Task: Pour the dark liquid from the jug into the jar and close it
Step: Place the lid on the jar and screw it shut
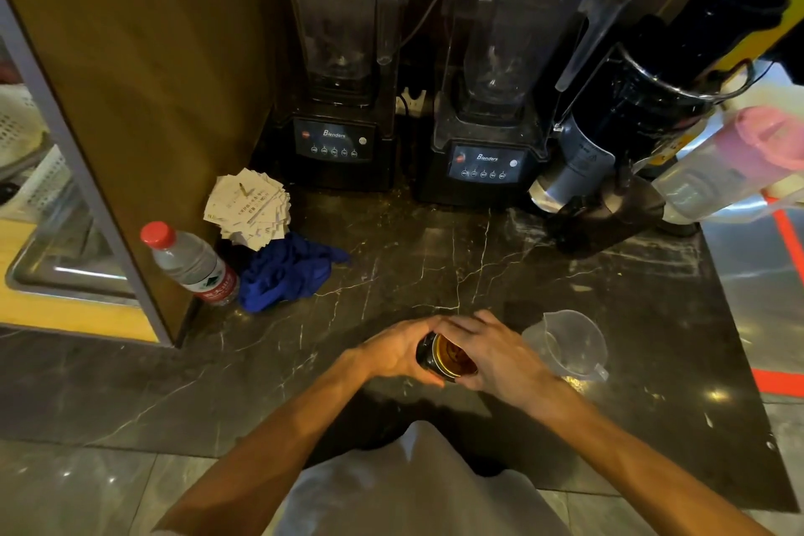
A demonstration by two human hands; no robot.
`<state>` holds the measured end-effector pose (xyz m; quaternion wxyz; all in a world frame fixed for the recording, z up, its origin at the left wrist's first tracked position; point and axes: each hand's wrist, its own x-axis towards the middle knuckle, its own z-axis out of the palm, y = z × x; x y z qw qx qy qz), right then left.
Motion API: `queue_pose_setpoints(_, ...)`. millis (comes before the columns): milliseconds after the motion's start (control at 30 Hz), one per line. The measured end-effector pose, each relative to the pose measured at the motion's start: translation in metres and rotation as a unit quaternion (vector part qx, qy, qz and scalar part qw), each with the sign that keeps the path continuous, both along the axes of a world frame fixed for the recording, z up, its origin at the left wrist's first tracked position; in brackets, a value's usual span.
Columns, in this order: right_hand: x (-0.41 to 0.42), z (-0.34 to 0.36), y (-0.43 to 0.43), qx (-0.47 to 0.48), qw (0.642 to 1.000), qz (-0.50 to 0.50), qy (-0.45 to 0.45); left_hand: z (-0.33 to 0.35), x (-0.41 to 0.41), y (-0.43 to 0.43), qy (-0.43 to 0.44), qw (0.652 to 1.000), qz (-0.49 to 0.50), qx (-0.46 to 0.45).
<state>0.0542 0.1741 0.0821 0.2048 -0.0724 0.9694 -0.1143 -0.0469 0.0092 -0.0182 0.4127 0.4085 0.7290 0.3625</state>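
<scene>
Two bare hands are meeting over a dark marble counter (435, 257), clasping a small jar (448, 357) between them. The left hand (400, 350) is wrapping the jar's dark side, fingers curled around it; the right hand (487, 350) is arching over the amber-coloured top, fingertips pressed to its rim. Both forearms are angling inward from the lower frame. Just right of the grip, a clear plastic jug (570, 346) is standing upright, apparently empty. Farther left are lying a blue cloth (287, 270) and a red-capped water bottle (191, 263); well beyond, two blenders (339, 57) are standing.
</scene>
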Motion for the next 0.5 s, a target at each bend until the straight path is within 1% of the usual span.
queue_pose_setpoints(133,-0.001,0.001,-0.006,0.028,1.000,-0.003,-0.003,0.001,0.000,0.000,-0.007,1.000,-0.002,-0.008)
queue_pose_setpoints(267,-0.001,0.002,-0.019,0.051,0.998,-0.037,-0.026,0.004,-0.002,0.000,-0.010,1.000,-0.006,-0.011)
queue_pose_setpoints(400,0.000,0.005,-0.027,0.057,0.996,-0.070,-0.026,0.006,0.000,0.000,-0.004,1.000,0.001,-0.010)
queue_pose_setpoints(500,0.003,0.007,-0.029,0.053,0.996,-0.070,-0.025,0.006,0.000,-0.001,-0.007,1.000,0.010,-0.007)
